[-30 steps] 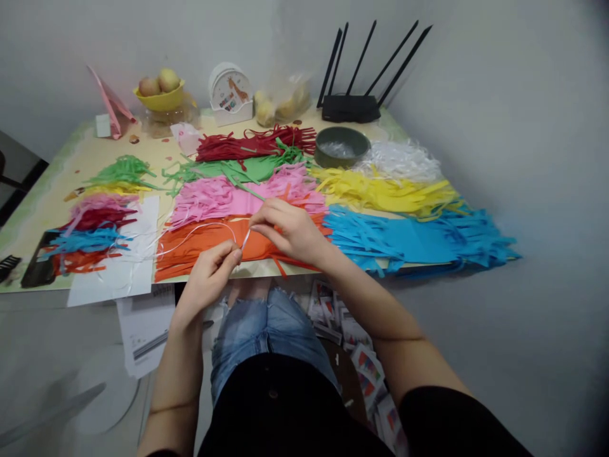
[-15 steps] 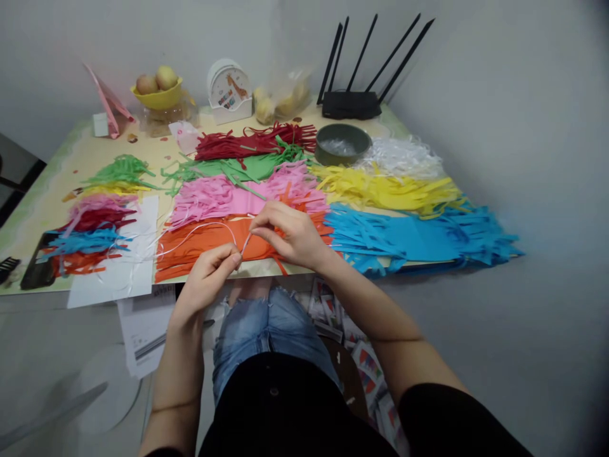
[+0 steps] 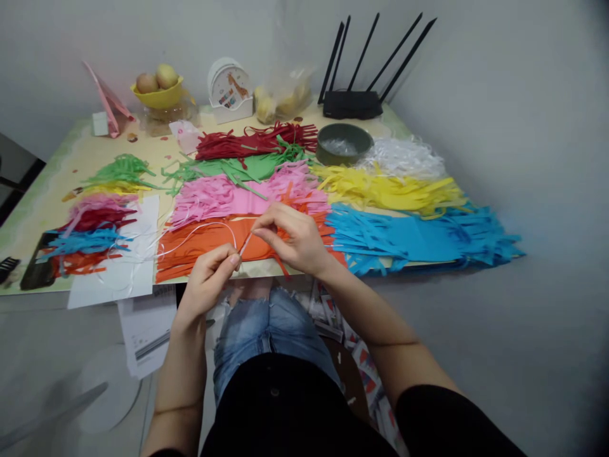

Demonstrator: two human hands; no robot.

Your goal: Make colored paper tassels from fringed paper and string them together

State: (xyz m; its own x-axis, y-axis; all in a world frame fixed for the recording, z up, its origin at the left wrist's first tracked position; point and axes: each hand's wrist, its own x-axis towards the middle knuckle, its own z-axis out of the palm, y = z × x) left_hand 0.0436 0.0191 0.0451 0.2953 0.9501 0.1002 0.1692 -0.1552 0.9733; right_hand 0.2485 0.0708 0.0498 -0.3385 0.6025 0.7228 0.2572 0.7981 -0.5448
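Note:
My left hand (image 3: pixel 212 274) pinches a thin white string (image 3: pixel 209 225) between thumb and fingertips, in front of the table's near edge. A short stretch of it runs taut to my right hand (image 3: pixel 291 238), whose thumb and forefinger also pinch it. From my hands the string loops left over fringed orange paper (image 3: pixel 190 244). Just beyond lies fringed pink paper (image 3: pixel 247 198). To the left, small tassel bundles (image 3: pixel 90 238) in several colours lie partly on a white sheet (image 3: pixel 137 254), with loose string across it.
Fringed blue paper (image 3: pixel 419 238), yellow paper (image 3: pixel 399 192), green paper (image 3: pixel 259 167) and red paper (image 3: pixel 252 143) cover the table. Behind them stand a dark round bowl (image 3: pixel 343 145), a black router (image 3: pixel 352 105) and a yellow fruit bowl (image 3: pixel 159 96). A phone (image 3: pixel 39 263) lies far left.
Both hands keep their pinch on the string. My right hand has shifted very slightly; the papers stay where they were.

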